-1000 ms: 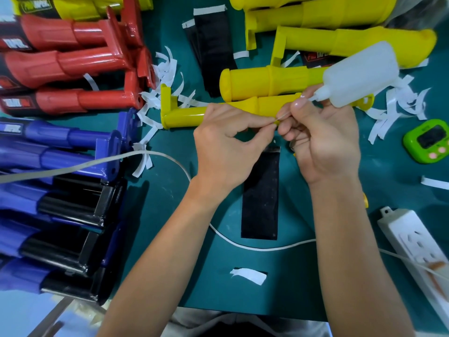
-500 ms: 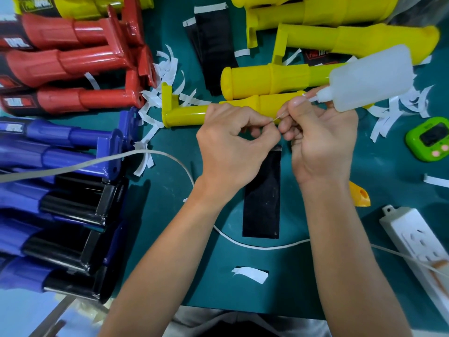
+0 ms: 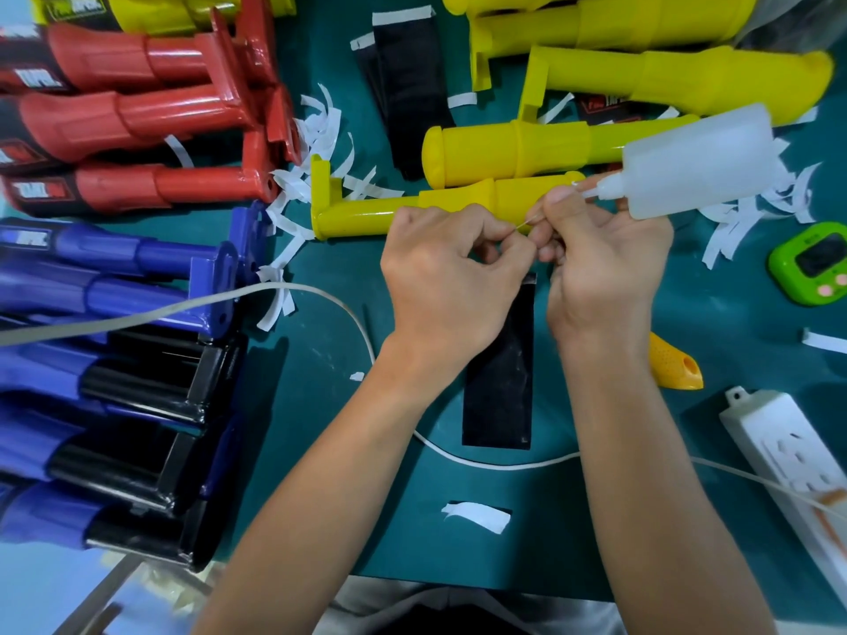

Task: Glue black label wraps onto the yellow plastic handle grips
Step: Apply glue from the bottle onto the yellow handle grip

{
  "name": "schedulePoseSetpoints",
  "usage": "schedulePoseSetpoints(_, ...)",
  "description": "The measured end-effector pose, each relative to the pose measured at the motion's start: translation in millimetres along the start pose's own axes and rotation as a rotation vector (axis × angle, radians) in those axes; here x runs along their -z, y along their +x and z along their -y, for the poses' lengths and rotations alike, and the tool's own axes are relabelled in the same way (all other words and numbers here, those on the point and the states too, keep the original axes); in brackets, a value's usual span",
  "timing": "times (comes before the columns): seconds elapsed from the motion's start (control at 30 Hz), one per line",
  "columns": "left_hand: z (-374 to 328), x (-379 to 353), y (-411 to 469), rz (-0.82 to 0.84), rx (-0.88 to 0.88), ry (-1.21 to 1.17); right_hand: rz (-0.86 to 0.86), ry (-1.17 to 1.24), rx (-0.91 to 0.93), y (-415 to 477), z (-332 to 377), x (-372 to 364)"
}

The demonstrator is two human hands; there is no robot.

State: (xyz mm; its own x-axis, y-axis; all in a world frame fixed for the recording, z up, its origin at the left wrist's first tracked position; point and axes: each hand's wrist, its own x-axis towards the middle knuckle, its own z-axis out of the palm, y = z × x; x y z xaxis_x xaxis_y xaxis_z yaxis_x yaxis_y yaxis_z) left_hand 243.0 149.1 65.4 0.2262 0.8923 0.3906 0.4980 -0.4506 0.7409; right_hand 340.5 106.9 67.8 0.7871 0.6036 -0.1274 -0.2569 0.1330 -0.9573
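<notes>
the left hand (image 3: 451, 277) and the right hand (image 3: 600, 268) meet knuckle to knuckle over the middle of the green worktop (image 3: 321, 474). the left fingers are curled in tight, thumb and forefinger pinching one end of a thin pale strand (image 3: 522, 226); what it is made of is too fine to tell. the strand slants up towards the nozzle of a white glue bottle (image 3: 701, 162), which the right hand grips near its neck with curled fingers, the body of the bottle pointing away to the right.

a black label wrap (image 3: 499, 373) lies flat on the worktop just below the hands, its top edge hidden under them. a yellow handle grip (image 3: 357, 217) lies crosswise just behind the hands, bare of any label where it shows, with more yellow grips (image 3: 504, 148) beyond it. a pile of spare black labels (image 3: 408, 84) sits further back, amid white paper strips (image 3: 321, 130).

red grips (image 3: 137, 112) and blue grips (image 3: 114, 258) line the left side. a green timer (image 3: 811, 263) and a white power strip (image 3: 788, 451) lie to the right, and a white cable (image 3: 495, 462) curves past the label's lower end.
</notes>
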Motion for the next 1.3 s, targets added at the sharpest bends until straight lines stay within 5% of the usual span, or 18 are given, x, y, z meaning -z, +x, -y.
schedulePoseSetpoints(0.37,1,-4,-2,-0.038,-0.072,0.073,-0.078,0.001,-0.008,0,1,-1)
schedulePoseSetpoints(0.8,3,0,4,0.098,0.096,-0.117,-0.032,-0.001,0.02,4,4,3)
schedulePoseSetpoints(1.3,12,-1,5,0.12,-0.101,-0.137,0.071,-0.038,0.111,3,16,6)
